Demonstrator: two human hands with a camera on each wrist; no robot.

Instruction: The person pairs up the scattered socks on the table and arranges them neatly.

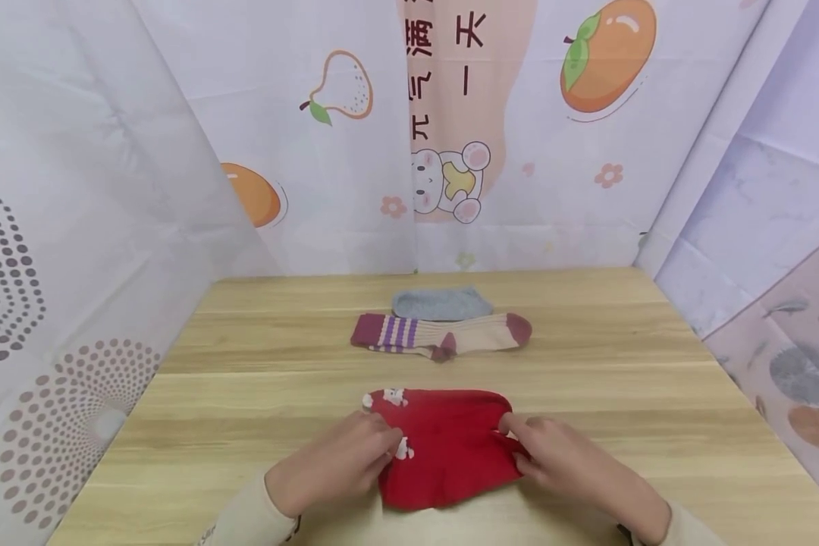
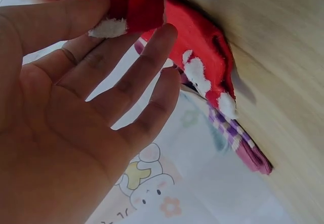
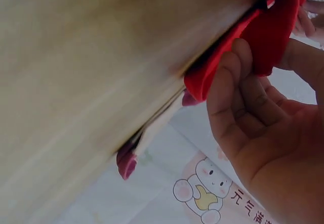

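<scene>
Red socks (image 1: 444, 447) with white bear-like patches lie across the near middle of the wooden table, one in front of the other. My left hand (image 1: 348, 459) pinches the left end of the nearer sock between thumb and forefinger; in the left wrist view its other fingers are loosely extended. The right hand (image 1: 553, 455) pinches the opposite end, and the right wrist view shows red cloth (image 3: 271, 37) between its thumb and fingers. In the left wrist view, the farther red sock (image 2: 197, 47) rests on the table beyond the fingers.
Behind the red socks lie cream socks (image 1: 484, 334) with maroon ends and purple stripes. A grey sock (image 1: 440, 303) is just beyond them. Printed white curtains (image 1: 355, 189) hang along the table's back edge and both sides.
</scene>
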